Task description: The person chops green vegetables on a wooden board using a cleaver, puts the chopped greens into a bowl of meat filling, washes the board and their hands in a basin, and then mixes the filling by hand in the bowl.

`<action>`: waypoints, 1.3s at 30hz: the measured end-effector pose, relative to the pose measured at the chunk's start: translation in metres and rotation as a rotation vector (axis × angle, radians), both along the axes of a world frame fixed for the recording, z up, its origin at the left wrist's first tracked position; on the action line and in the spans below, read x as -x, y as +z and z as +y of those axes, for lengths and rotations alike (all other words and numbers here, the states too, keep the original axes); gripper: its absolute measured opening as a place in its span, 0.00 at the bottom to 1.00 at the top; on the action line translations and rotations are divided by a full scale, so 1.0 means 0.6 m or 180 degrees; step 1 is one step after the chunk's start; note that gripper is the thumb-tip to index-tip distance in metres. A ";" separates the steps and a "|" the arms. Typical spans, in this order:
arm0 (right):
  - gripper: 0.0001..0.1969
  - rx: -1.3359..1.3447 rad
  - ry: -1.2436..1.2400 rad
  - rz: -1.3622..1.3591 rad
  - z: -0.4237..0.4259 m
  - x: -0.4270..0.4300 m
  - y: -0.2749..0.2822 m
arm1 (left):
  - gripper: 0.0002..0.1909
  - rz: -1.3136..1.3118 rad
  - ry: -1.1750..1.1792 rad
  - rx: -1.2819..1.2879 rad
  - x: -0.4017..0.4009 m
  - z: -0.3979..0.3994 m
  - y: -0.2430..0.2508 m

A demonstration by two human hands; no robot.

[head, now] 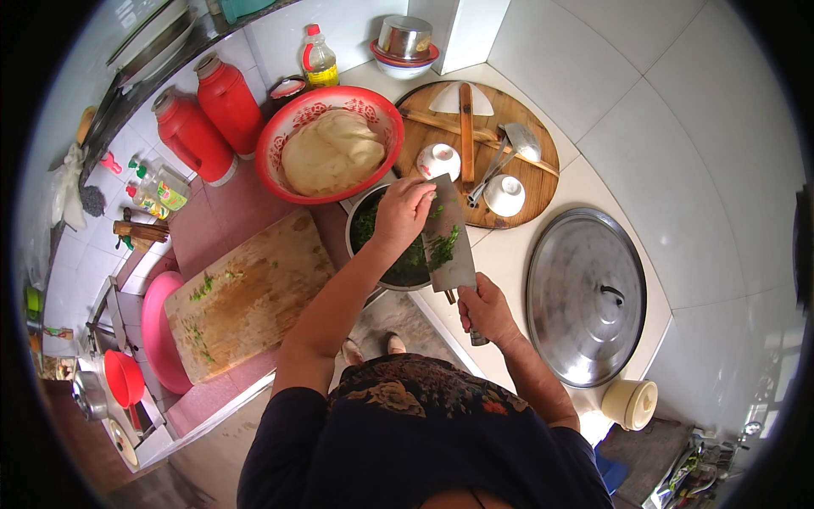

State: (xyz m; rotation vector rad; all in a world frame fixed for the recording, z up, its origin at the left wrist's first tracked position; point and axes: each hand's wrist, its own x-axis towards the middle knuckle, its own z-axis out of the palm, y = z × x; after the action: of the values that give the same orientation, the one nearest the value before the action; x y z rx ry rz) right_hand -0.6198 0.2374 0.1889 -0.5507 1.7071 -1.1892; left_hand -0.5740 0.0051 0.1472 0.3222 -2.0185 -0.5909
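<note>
In my right hand [488,310] is the handle of a Chinese cleaver [453,270], its broad blade tilted over a round metal pot [350,238]. Chopped green herbs [444,247] cling to the blade's upper face. My left hand [402,213] is at the far end of the blade, fingertips against it or very close. Chopped greens [404,267] fill the pot below, partly hidden by my left forearm and the blade. To the left lies a worn wooden cutting board [254,292] with a few green scraps on it.
A red-rimmed enamel basin [267,172] holds dough [334,153]. Beyond the pot, a round wooden board [534,197] carries upturned bowls, wooden sticks and ladles. A large metal lid [572,299] lies on the right counter. Red thermos flasks [197,140] stand at left, near a pink basin [162,331].
</note>
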 end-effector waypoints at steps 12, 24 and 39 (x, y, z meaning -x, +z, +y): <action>0.10 0.0074 -0.0091 0.0170 -0.003 0.016 0.000 | 0.08 -0.0132 -0.0039 -0.0025 -0.047 -0.004 -0.018; 0.09 0.0180 0.0061 0.0286 -0.032 0.020 0.018 | 0.09 -0.0272 -0.0697 -0.0036 -0.051 0.056 0.004; 0.09 0.0120 -0.0154 0.0427 -0.016 0.015 0.002 | 0.08 -0.0388 0.0229 0.0418 -0.061 0.035 -0.043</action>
State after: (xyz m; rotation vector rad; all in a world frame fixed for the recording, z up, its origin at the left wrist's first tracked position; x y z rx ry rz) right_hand -0.6286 0.2277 0.1899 -0.6274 1.8230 -1.2448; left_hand -0.5371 0.0259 0.1214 0.3573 -2.1415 -0.4000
